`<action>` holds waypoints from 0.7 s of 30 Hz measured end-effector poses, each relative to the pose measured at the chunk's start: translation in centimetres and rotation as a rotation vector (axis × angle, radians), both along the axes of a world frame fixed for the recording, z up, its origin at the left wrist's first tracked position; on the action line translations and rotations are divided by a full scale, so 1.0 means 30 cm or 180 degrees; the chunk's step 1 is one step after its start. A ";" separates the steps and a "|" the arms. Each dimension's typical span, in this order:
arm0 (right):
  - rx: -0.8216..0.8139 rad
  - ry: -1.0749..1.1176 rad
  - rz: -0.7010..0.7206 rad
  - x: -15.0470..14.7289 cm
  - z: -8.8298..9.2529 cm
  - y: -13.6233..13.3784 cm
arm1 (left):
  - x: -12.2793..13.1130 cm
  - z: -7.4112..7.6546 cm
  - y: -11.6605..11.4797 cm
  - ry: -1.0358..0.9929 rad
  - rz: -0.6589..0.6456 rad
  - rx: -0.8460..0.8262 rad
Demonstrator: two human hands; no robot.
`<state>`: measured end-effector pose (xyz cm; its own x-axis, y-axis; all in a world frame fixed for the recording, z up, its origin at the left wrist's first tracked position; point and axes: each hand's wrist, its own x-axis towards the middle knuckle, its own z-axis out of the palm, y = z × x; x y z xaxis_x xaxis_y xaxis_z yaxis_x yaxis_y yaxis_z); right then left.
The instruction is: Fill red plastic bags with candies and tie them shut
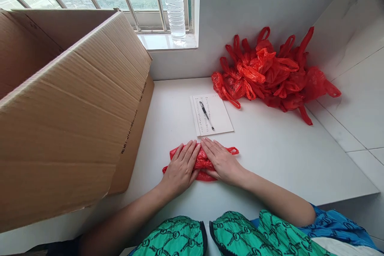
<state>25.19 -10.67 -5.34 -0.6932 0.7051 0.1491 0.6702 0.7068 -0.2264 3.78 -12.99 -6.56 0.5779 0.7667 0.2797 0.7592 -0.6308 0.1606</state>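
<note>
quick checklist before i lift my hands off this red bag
Red plastic bag pressed flat: ok, the left hand and right hand both lie on it.
Bag handles folded in: not ok, one sticks out on each side.
Pen and sheet of paper out of the way: ok, they lie beyond the hands, not touching them.
Pile of red bags apart from the hands: ok, it sits in the corner against the wall.
Inside of the cardboard box: cannot tell, its wall blocks the view.
</note>
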 end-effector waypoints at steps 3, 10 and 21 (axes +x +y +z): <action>-0.0011 0.0062 -0.0020 -0.001 -0.007 0.001 | -0.002 0.002 0.007 -0.0075 -0.0023 -0.0043; -0.0283 0.0379 0.0189 0.029 0.045 0.021 | -0.033 0.040 0.025 -0.0336 -0.0187 0.0009; -0.0373 0.1530 -0.0651 0.144 0.175 0.083 | 0.028 0.110 0.008 -0.0474 -0.0162 0.0228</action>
